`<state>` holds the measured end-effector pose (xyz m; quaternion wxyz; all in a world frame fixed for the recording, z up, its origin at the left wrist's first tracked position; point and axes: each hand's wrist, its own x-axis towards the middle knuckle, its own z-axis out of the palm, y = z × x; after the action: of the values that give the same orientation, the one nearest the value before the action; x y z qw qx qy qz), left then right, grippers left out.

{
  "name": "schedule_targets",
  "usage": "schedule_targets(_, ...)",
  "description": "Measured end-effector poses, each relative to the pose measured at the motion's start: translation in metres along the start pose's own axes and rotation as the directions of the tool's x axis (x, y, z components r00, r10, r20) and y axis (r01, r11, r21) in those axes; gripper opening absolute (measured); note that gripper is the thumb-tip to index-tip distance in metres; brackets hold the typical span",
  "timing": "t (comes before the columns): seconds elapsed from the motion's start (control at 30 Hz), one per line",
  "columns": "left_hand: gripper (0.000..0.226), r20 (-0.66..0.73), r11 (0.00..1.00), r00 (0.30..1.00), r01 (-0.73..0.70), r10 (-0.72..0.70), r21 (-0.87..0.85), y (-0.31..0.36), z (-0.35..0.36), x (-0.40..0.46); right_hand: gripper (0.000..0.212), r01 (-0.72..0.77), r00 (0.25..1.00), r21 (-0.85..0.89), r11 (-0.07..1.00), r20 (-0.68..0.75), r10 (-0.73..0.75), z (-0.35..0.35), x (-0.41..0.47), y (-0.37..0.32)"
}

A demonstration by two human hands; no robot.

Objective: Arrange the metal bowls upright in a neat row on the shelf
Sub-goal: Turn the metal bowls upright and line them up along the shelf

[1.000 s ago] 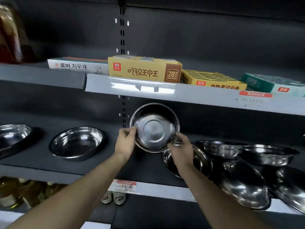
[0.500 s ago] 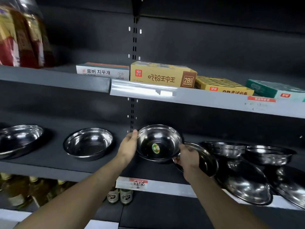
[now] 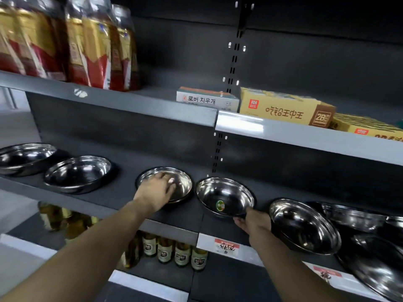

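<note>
Four steel bowls sit upright in a line on the dark middle shelf (image 3: 128, 164): a far-left bowl (image 3: 24, 155), a second bowl (image 3: 78, 173), a plain third bowl (image 3: 183, 184) and a bowl with a round sticker (image 3: 224, 197). My left hand (image 3: 157, 192) lies over the third bowl's near rim, fingers inside it. My right hand (image 3: 253, 223) grips the sticker bowl's near right rim. Right of it a tilted bowl (image 3: 305, 225) leans on its side among several more jumbled bowls (image 3: 353, 216).
The upper shelf carries red and gold packets (image 3: 87, 46) at the left and flat boxes (image 3: 283, 106) at the right, overhanging the bowls. Small bottles (image 3: 174, 251) stand on the shelf below. A price tag (image 3: 226, 246) hangs on the shelf's front edge.
Both hands held one bowl up in front of the shelf. Now the sticker bowl rests on the shelf under my right hand, and my left hand is on a separate bowl to its left. The view swung left.
</note>
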<state>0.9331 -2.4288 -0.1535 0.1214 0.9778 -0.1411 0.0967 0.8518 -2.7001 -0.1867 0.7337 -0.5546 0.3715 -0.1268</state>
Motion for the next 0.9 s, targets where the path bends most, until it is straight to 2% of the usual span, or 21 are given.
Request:
schedule_targets(0.13,0.048,0.034,1.000,0.999,-0.001,0.001,0.003,-0.007,0.003,-0.009,0.044,-0.052,0.998,-0.034,0.998,-0.021,0.051,0.006,0.005,0.016)
schedule_targets(0.27,0.048,0.043,1.000,0.999,-0.008,0.010,-0.029,0.003,0.008,-0.009,0.034,-0.057,0.998,-0.026,0.998,-0.021,0.057,0.003,0.005,0.017)
schedule_targets(0.37,0.049,0.039,0.996,0.999,-0.034,0.038,-0.077,0.021,0.011,-0.004,0.026,-0.065,0.998,-0.088,0.994,0.008,0.066,-0.004,0.002,0.010)
schedule_targets(0.47,0.047,0.026,0.990,0.995,-0.093,0.097,-0.108,0.048,0.015,0.005,0.020,-0.096,0.991,-0.171,0.981,0.078,0.111,-0.018,-0.004,0.003)
schedule_targets(0.6,0.043,0.046,0.979,0.982,-0.177,0.182,-0.103,0.095,0.023,0.016,0.023,-0.111,0.980,-0.238,0.965,0.135,0.146,-0.043,-0.013,-0.002)
schedule_targets(0.77,0.053,0.122,0.957,0.950,-0.279,0.287,-0.083,0.160,0.037,0.021,0.046,-0.211,0.961,-0.229,0.950,0.128,0.244,-0.096,-0.014,-0.001)
schedule_targets(0.9,0.053,0.153,0.929,0.917,-0.367,0.369,-0.043,0.198,0.050,0.021,0.046,-0.243,0.953,-0.172,0.955,0.142,0.268,-0.135,-0.012,-0.004)
